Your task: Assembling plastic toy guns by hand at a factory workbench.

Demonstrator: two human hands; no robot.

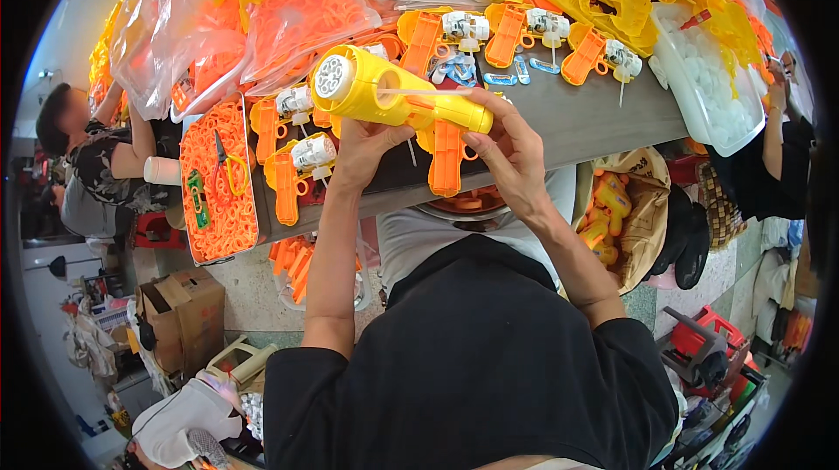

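you are holding the yellow toy blaster [398, 107] in both hands above the near edge of the tabletop [568, 111], its white nozzle [334, 76] facing the left end and its orange grip [447, 160] hanging down. your left hand [371, 151] is cupping the front barrel from beneath, partly curled, most fingers hiding behind the body. your right hand [516, 151] is nearly closing on the rear end, thumb and fingers gripping it. a thin white tube [428, 91] is lying along the side; whether it is fixed, the view is not showing.

from here, if that tube is sitting loose, tilting the blaster could be letting it slide off. if the shell is not seating fully, an uneven squeeze at the rear could be springing its seam. with your left hand mostly supporting, a slackening right hand could be sending the blaster toward your lap. the half-built units [287, 188] are lying close by, beside the tray [253, 173], so swinging low and leftward could be knocking them.
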